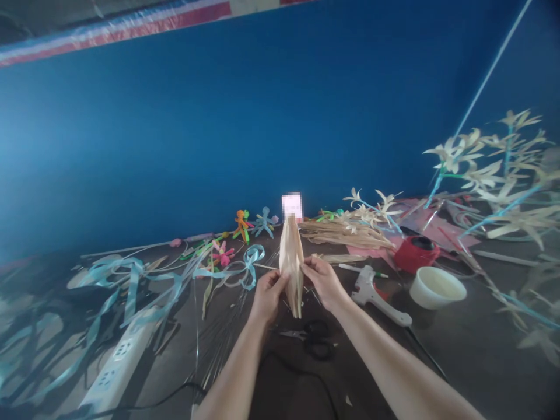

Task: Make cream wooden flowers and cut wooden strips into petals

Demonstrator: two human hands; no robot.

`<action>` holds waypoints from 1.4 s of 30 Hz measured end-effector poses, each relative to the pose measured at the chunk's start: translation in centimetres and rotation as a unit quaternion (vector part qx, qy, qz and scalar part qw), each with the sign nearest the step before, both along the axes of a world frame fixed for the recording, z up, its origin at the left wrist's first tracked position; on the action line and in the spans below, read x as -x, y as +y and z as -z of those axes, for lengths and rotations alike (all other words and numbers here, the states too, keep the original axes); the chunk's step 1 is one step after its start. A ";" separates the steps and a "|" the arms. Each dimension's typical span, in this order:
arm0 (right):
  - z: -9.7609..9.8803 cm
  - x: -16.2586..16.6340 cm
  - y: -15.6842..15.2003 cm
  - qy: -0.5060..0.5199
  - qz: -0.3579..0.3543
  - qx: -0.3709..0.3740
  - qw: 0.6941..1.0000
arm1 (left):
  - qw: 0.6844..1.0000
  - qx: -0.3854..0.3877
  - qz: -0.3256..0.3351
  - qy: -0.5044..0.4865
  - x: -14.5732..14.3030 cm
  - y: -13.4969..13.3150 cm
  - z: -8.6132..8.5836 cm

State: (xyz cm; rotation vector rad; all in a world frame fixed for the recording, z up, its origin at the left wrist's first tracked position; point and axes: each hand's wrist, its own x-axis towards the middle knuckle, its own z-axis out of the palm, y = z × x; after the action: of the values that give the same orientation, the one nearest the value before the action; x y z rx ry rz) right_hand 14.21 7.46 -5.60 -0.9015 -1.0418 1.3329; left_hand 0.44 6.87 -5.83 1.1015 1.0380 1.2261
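A pale dried corn husk is held upright over the table, its pointed tip up and its lower end hanging free. My left hand pinches its left edge between thumb and fingers. On the opposite edge, my right hand has its thumb and fingers closed on the husk. Beneath the hands lie scissors with black handles. To the right of my right hand rests a white hot glue gun, near a white pen. More dried husks are piled behind.
Husk flowers on blue stems spread at the right, by a white bowl and a red container. At left are a power strip and light-blue ribbon. Pipe-cleaner figures stand near the blue wall. Black cords cross the table.
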 end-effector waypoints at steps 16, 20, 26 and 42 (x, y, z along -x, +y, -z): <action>0.8 0.5 -0.6 -0.106 -0.139 0.050 0.983 | 0.994 -0.015 -0.101 -0.029 0.6 0.4 -0.1; 0.0 0.1 -0.7 -0.048 -0.158 0.068 0.984 | 0.988 0.030 -0.081 -0.130 0.4 0.5 0.2; 0.0 0.1 -0.8 -0.036 -0.190 0.075 0.978 | 0.968 0.071 -0.085 -0.225 0.3 0.6 0.3; 0.7 1.3 -1.4 -0.141 -0.227 0.023 0.963 | 0.961 -0.040 -0.274 0.022 0.5 0.5 1.3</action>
State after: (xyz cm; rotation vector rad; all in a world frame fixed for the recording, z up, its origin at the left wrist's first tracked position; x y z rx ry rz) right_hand 12.88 6.01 -6.32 -0.9396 -1.5100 1.6402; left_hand -0.04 7.40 -7.10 0.9304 1.3950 1.6971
